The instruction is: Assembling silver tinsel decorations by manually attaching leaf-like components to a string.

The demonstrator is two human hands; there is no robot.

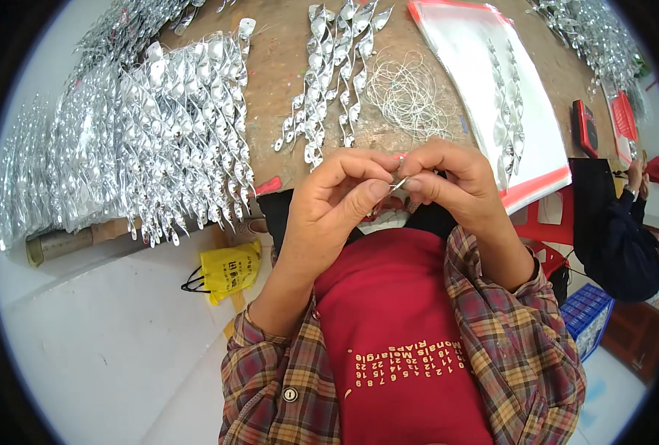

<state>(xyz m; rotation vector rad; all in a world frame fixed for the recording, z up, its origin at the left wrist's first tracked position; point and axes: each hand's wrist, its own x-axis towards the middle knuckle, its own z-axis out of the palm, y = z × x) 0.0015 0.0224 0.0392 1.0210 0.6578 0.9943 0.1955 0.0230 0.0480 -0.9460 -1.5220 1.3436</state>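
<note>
Just beyond the table's near edge, my two hands meet in front of my chest. The left hand is closed in a pinch, and so is my right hand, their fingertips almost touching. Between them runs a thin pale string, gripped from both sides; what hangs below it is mostly hidden by the fingers. A loose tangle of white string lies on the table past my right hand. Several shiny silver twisted strips lie beyond my left hand.
Rows of silver twisted strips cover the table's left side. Clear plastic sleeves with red edges hold two strips at right, near a red and black box. A yellow bag sits below left. Another person works at far right.
</note>
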